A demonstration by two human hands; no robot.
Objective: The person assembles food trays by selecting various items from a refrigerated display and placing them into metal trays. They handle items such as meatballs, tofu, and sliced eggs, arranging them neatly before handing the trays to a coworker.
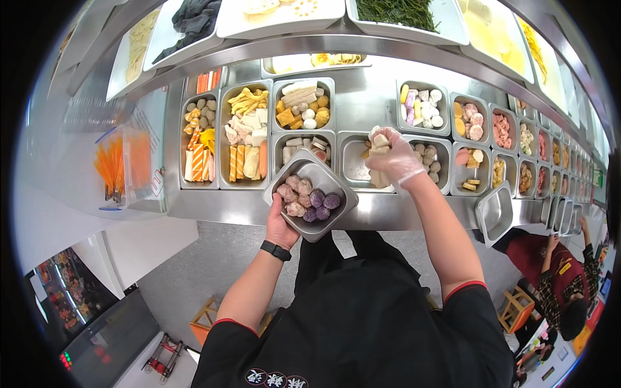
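My bare left hand (283,229) grips the near-left rim of a square metal pan (318,169), held tilted over the counter's front edge. Pinkish meatballs (295,195) fill one side of it and purple balls (321,204) the other. My right hand (400,161), in a clear plastic glove, is closed around several pale, chunky food pieces (379,143) whose kind I cannot make out. It hovers over a mostly bare metal pan (354,167) set in the counter. Beside that hand sits a pan of greyish balls (427,155).
Rows of food pans line the steel counter (381,212); sausage-like rolls (199,161) lie at left. White trays stand on a raised shelf (388,48). An orange-filled plastic bag (123,165) rests at left. An empty-looking metal pan (495,216) overhangs at right, near another person (550,265) handling pans.
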